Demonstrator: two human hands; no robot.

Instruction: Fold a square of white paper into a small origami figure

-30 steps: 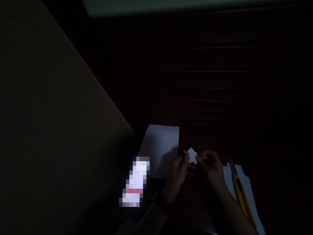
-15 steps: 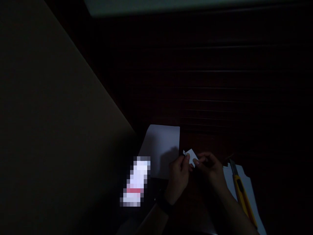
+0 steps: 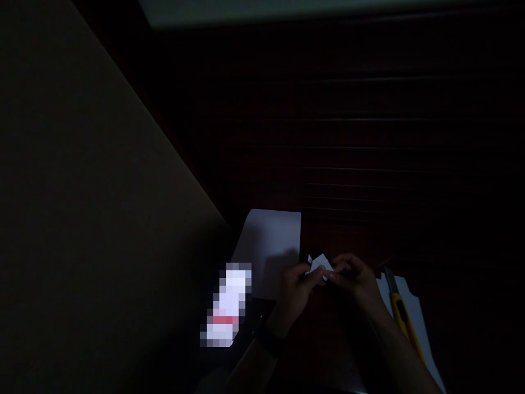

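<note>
The scene is very dark. Between my two hands is a small folded piece of white paper (image 3: 319, 265). My left hand (image 3: 296, 293) pinches it from the left with its fingers closed, a dark band on its wrist. From the right, my right hand (image 3: 356, 282) pinches the same piece, fingertips meeting the left hand's over it. Both hands hover just above a dark wooden surface (image 3: 369, 164).
A white sheet (image 3: 270, 241) lies flat just left of and behind my hands. A yellow utility knife (image 3: 401, 312) rests on another white sheet (image 3: 422, 334) at the right. A bright blurred rectangle (image 3: 228, 305) sits at the lower left. A large tan board (image 3: 82, 219) fills the left side.
The paper piece has turned and sunk lower between my fingers, showing less of itself. My hands have closed in slightly toward each other.
</note>
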